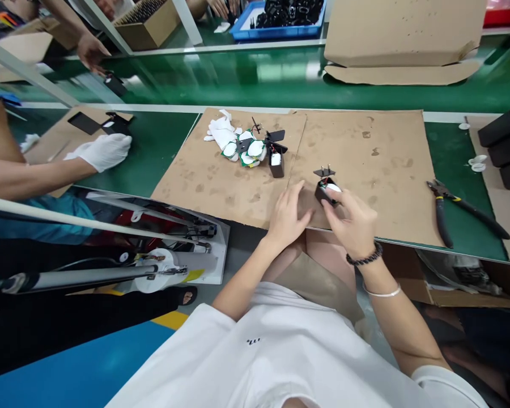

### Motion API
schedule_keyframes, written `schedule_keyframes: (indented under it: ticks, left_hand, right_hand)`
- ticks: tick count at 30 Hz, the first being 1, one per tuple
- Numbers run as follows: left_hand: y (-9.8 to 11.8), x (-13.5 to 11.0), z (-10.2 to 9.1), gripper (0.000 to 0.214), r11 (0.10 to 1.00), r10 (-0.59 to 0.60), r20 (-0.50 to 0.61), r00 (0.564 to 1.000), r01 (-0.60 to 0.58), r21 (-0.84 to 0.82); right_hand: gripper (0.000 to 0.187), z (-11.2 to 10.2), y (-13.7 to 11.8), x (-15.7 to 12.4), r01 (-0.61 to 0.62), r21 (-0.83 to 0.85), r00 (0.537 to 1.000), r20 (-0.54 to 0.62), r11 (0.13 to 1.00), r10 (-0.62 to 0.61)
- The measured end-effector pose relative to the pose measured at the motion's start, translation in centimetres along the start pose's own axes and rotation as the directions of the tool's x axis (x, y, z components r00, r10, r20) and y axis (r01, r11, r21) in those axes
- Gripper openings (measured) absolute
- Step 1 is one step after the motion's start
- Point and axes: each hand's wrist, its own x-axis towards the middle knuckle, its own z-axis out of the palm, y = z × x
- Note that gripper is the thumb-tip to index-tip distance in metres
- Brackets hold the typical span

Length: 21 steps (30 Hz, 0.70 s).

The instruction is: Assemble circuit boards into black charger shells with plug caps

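Close to the table's front edge, my right hand (352,220) grips a small black plastic housing (320,196). A white piece shows in the housing's opening, and a black cover with plug pins (324,171) hangs off it on wires. My left hand (288,214) lies on the cardboard sheet (238,195) just left of the housing, its fingers apart and nothing in them. Farther back stands a second black housing (276,168) with its cover up. Beside it are several green circuit boards with white tops (247,148) and a white glove (222,131).
Cutting pliers (446,209) lie at the right, near several black housings (504,148). On the left, a co-worker's gloved hand (106,152) is beside a black part. Behind the green conveyor (221,76) stand a blue tray (276,33) and a cardboard box (151,25).
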Motion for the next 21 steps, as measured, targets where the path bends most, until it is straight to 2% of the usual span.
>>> schedule_keyframes:
  ticks: [3,8,12,16,18,21]
  left_hand:
    - [-0.6,-0.4,0.3,0.044,0.995,0.041,-0.071,0.997,-0.034,0.096]
    - [-0.1,-0.2,1.9,0.036,0.973,0.088,-0.138,0.986,-0.056,0.222]
    - [0.0,-0.3,2.2,0.032,0.966,0.113,-0.177,0.978,-0.066,0.252]
    - [0.0,-0.3,2.1,0.029,0.96,0.123,-0.18,0.976,-0.071,0.272]
    - [0.0,-0.3,2.1,0.028,0.951,0.156,-0.196,0.968,-0.093,0.296]
    - [0.0,-0.3,2.2,0.027,0.943,0.177,-0.212,0.961,-0.104,0.315]
  right_hand:
    - [0.02,-1.3,0.2,0.1,0.01,-0.053,0.998,-0.065,0.999,-0.014]
    - [0.008,-1.9,1.3,0.2,0.083,-0.123,0.996,-0.01,0.989,-0.084]
    - [0.012,-2.0,1.4,0.2,0.049,-0.148,0.998,-0.024,0.988,-0.053]
    - [0.01,-2.0,1.6,-0.1,0.046,-0.126,0.999,0.022,0.991,-0.044]
    - [0.012,-2.1,1.6,-0.2,-0.015,-0.099,1.0,0.007,0.995,0.016]
    - [0.009,-2.1,2.0,-0.3,-0.174,0.039,0.985,0.019,0.984,0.174]
